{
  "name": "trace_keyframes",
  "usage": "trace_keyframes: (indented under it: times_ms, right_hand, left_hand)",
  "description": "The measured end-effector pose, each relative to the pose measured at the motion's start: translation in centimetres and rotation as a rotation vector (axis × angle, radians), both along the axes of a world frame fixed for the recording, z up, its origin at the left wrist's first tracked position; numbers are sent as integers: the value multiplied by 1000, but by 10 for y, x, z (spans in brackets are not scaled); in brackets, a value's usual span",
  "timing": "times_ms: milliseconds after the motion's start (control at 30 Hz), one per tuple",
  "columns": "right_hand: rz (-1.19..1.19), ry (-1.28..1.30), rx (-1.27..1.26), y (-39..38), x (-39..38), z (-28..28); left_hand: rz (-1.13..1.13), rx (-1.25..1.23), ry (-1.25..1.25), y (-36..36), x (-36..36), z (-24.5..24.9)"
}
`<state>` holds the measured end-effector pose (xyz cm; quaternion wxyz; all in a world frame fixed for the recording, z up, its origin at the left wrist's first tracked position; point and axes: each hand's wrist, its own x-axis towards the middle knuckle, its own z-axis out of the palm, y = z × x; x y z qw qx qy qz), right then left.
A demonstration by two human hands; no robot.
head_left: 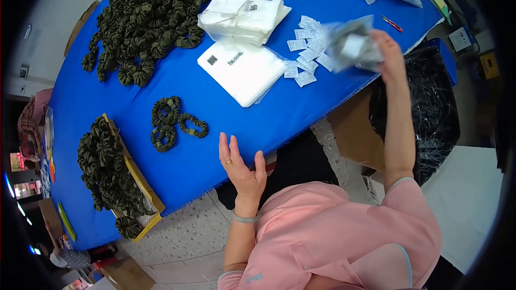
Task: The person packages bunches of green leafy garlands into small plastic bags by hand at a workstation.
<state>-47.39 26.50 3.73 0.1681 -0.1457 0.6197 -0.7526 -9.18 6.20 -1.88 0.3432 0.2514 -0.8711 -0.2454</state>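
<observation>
My right hand (pixel 391 56) grips the edge of a clear plastic bag (pixel 352 45), smeared by motion. Something dark green and a white label show through the bag. It hangs over the right end of the table, beside a scatter of small white printed labels (pixel 307 64). Nothing is in my left hand (pixel 242 169), raised at the table's near edge with its fingers apart. Past those fingers, a few dark green scrunchies (pixel 165 113) lie together on the blue cloth. A stack of white plastic bags (pixel 242 72) sits between the scrunchies and the labels.
A big heap of scrunchies (pixel 156 16) covers the far left of the blue table (pixel 215 113). At the near left stands a yellow-edged box (pixel 145 188) with more scrunchies. A red pen (pixel 391 23) lies at right, above a black bin bag (pixel 430 113). Other people are at the left.
</observation>
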Motion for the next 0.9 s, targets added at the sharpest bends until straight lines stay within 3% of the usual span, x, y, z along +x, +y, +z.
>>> trace_keyframes:
  times_ms: [33,67,233,300,367,400,567,733,900]
  right_hand:
    - [-190,21,23,13,-29,0]
    - [-183,17,23,22,-42,-2]
    - [-626,750,889,31,-89,-15]
    - [-692,907,1046,2,-72,-6]
    - [-292,797,659,-75,8,30]
    - [-151,947,596,-105,27,21]
    - [358,1104,563,-237,122,-16]
    - [598,1314,269,-300,212,-42]
    - [485,1527,493,-302,269,-54]
  left_hand:
    - [17,19,-5,-1,2,-1]
    - [24,18,-9,-1,2,-2]
    - [71,63,20,-3,-2,-1]
    - [22,47,36,-4,-4,1]
    - [-34,33,50,-3,-5,3]
    - [-23,31,44,-3,-6,5]
    - [-98,60,112,5,-11,10]
    - [-30,37,120,-11,19,7]
    - [31,41,134,-26,42,10]
